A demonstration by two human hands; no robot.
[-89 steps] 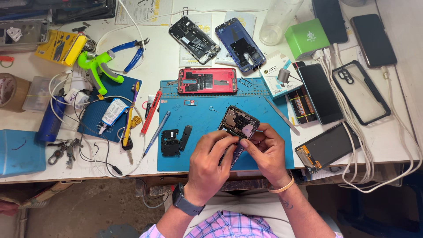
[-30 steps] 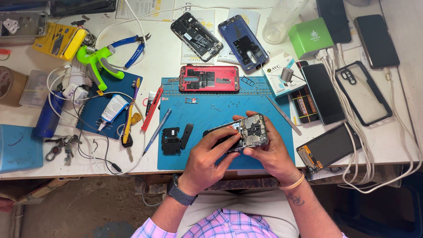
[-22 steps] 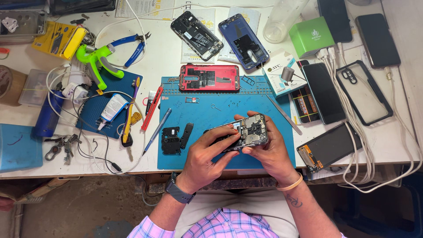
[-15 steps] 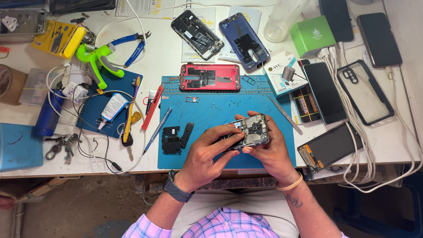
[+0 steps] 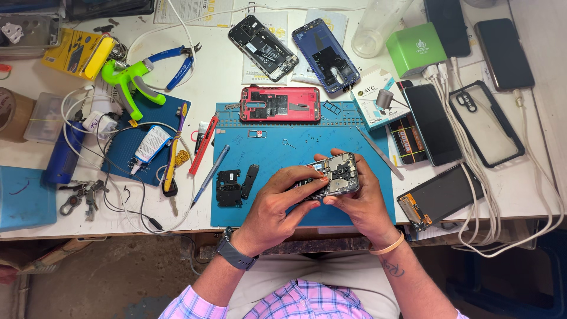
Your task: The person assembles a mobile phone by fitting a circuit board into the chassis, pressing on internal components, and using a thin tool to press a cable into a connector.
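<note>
Phone [image 5: 334,175] between hands, above mat [image 5: 260,195]

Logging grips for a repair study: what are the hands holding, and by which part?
Both hands, left and right, hold one opened grey phone with exposed circuitry above the blue mat, gripping its long edges and lower end.

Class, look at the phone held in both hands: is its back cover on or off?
Off. The phone, held between the left hand and right hand, shows bare circuit board and metal shields instead of a cover.

Pink checked shirt sleeves rolled up, dark wristwatch [image 5: 235,256] on left wrist, orange band [image 5: 388,245] on right, forearm tattoo [image 5: 394,269]
</note>
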